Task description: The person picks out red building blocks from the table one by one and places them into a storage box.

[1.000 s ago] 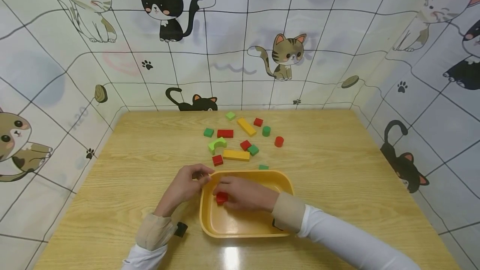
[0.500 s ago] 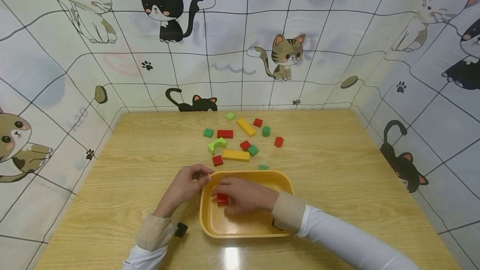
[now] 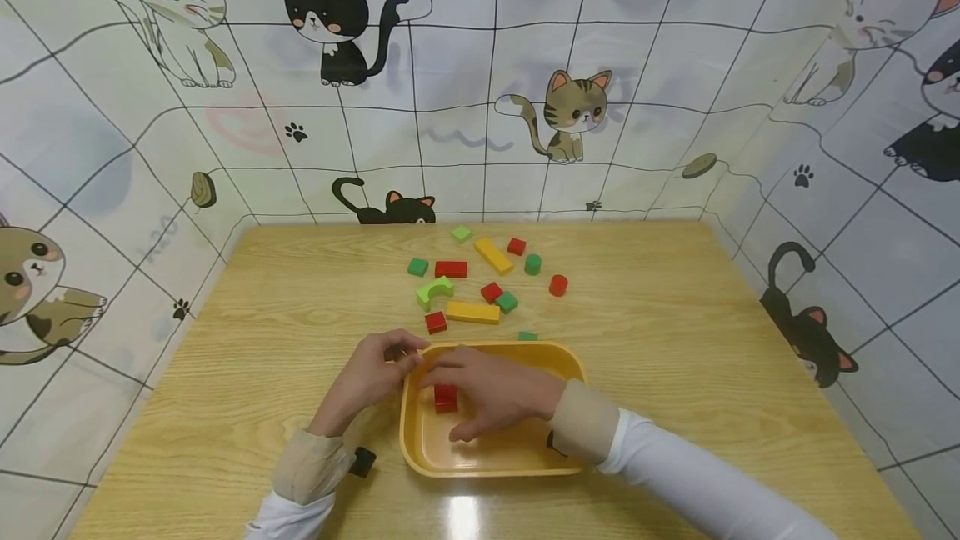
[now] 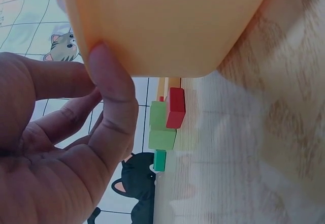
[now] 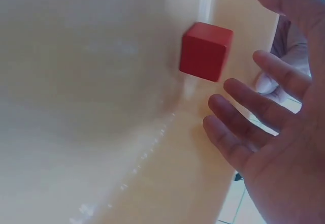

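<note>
A yellow tray [image 3: 487, 450] lies near the front of the wooden table. A red cube [image 3: 446, 397] rests on its floor by the left wall, and the right wrist view shows this red cube [image 5: 205, 51] free of any finger. My right hand [image 3: 487, 394] hovers over the tray with spread fingers [image 5: 254, 107] just beside the cube. My left hand [image 3: 377, 371] grips the tray's far left corner. Its thumb [image 4: 114, 107] presses on the tray's outer wall [image 4: 167, 26].
Several loose blocks lie beyond the tray: a yellow bar [image 3: 472, 312], a red cube [image 3: 435, 322], a green arch [image 3: 433, 290], a red cylinder [image 3: 557, 285], a green cylinder [image 3: 532, 263]. Cat-print walls [image 3: 480, 107] enclose the table on three sides. A small black object [image 3: 362, 461] lies by my left wrist.
My right hand has let go of the red cube and spread its fingers. The cube now lies on the tray floor. The left hand has not moved.
</note>
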Motion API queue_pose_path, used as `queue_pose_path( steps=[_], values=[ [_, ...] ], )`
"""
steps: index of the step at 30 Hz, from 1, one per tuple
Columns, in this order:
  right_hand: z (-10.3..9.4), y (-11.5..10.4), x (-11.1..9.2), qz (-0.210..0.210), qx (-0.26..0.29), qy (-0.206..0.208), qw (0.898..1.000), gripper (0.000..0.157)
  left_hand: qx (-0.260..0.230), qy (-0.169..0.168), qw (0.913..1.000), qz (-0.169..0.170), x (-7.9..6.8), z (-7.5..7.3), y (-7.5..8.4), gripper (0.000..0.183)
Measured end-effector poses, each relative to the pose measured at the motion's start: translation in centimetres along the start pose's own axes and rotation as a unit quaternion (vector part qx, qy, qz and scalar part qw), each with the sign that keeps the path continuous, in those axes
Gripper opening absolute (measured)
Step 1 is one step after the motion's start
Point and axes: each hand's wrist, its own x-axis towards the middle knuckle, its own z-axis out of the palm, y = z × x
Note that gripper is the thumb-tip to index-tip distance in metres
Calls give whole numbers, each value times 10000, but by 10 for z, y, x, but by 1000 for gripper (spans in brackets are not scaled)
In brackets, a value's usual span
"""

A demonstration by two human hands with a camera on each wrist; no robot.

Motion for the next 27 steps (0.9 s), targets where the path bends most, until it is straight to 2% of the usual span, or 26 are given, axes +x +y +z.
queue_pose_path(
  steps=[12,22,27],
  values=[
    [-22,-6,-10,-190,-67,385,9991,82,-14,14,10000,25,0,0,0,20],
    [-41,-4,-16,88,185,580,9981,89,-82,-3,9998,179,0,-1,-1,16],
    [-49,-2,-20,223,139,832,9962,90,-83,-11,9997,236,0,-1,-3,16]
  ],
)
